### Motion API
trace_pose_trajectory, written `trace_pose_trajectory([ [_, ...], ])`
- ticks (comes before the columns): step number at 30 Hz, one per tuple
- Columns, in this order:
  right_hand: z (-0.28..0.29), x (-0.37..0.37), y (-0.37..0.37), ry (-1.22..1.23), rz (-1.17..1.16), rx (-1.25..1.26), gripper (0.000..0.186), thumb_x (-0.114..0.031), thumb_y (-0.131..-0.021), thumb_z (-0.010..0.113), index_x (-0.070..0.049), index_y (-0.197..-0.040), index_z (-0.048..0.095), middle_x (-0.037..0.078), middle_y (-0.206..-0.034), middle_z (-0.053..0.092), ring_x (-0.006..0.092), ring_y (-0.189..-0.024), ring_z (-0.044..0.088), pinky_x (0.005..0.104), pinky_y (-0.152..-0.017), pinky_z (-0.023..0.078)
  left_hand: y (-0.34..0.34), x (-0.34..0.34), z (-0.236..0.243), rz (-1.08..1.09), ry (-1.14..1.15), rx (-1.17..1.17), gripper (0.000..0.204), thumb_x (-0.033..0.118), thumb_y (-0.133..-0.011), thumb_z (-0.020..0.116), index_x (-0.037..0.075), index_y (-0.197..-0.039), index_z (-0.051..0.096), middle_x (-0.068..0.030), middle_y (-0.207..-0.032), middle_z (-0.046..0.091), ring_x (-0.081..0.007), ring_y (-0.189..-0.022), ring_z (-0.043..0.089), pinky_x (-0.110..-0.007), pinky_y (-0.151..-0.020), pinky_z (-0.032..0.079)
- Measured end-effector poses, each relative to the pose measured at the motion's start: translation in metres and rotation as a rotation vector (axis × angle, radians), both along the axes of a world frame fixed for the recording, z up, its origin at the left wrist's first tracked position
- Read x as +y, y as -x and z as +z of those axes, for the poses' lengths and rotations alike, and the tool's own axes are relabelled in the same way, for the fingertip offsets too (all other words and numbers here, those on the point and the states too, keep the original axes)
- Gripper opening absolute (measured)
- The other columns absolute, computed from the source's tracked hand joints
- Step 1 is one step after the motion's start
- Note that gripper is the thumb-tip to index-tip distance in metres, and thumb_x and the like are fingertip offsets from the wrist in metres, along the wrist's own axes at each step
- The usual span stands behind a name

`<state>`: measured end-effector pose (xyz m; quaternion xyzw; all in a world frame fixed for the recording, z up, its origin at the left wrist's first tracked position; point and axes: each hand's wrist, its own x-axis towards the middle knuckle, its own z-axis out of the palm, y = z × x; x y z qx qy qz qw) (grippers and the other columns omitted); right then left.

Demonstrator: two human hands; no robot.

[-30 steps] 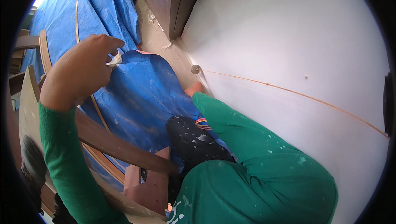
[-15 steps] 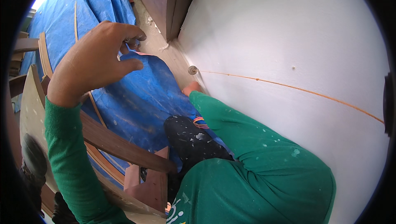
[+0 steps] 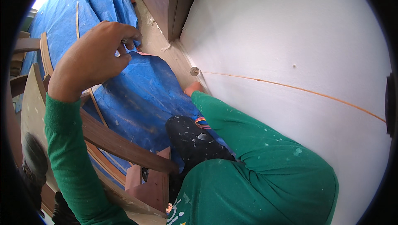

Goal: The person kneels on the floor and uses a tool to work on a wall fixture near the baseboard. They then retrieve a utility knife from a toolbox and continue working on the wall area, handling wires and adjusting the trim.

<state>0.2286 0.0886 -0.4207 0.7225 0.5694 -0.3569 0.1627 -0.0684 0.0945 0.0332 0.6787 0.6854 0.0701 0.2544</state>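
My left hand (image 3: 93,57) is raised over the blue tarp, fingers curled, with a gap between them and the thumb. Nothing I can make out is held in it. Low beside the white wall, my right hand (image 3: 193,88) reaches down at the end of its green sleeve; its fingers are hidden. Just past it is a round metal weight (image 3: 194,71), like a plumb bob. An orange string (image 3: 290,86) runs from the weight across the front of the wall to a dark piece (image 3: 390,105) at the right rim.
The white wall (image 3: 298,26) fills the right side. A brown wooden frame (image 3: 159,1) meets it at the far end. The blue tarp (image 3: 141,88) covers the floor at left. Curved wooden pieces (image 3: 124,142) stand close by my left arm and dark-clothed knee (image 3: 192,138).
My left hand's thumb and fingers have drawn back slightly to the left. My right hand, the weight and the string look nearly the same.
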Motion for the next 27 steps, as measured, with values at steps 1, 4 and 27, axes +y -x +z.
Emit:
trace_pose_trajectory([
  [1,-0.001,0.0,-0.001,0.001,0.005,0.005,0.049,-0.027,-0.065,0.091,0.003,-0.099,0.075,0.024,-0.107,0.073,0.0357,-0.103,0.072,0.0418,-0.091,0.057,0.0,0.0,0.0,-0.003,0.0,0.004,0.04,-0.003,-0.078,0.064,-0.004,-0.118,0.07,-0.0205,-0.107,0.074,-0.0293,-0.093,0.073,-0.037,-0.088,0.059],
  [4,-0.002,0.001,-0.002,0.035,0.007,0.003,0.05,-0.028,-0.065,0.09,0.004,-0.1,0.075,0.024,-0.107,0.073,0.0357,-0.103,0.072,0.0416,-0.091,0.057,-0.001,0.0,0.004,0.005,0.03,0.009,0.04,-0.003,-0.078,0.062,-0.005,-0.117,0.07,-0.0211,-0.108,0.074,-0.03,-0.093,0.074,-0.036,-0.089,0.059],
  [27,0.042,-0.019,0.02,-0.316,0.267,0.154,0.069,-0.031,-0.093,0.065,-0.005,-0.15,0.036,0.022,-0.135,0.055,0.0393,-0.121,0.059,0.0501,-0.1,0.048,-0.001,0.006,-0.007,-0.048,0.058,0.024,0.038,-0.006,-0.077,0.06,-0.005,-0.113,0.072,-0.0226,-0.107,0.074,-0.0333,-0.089,0.074,-0.035,-0.087,0.059],
])
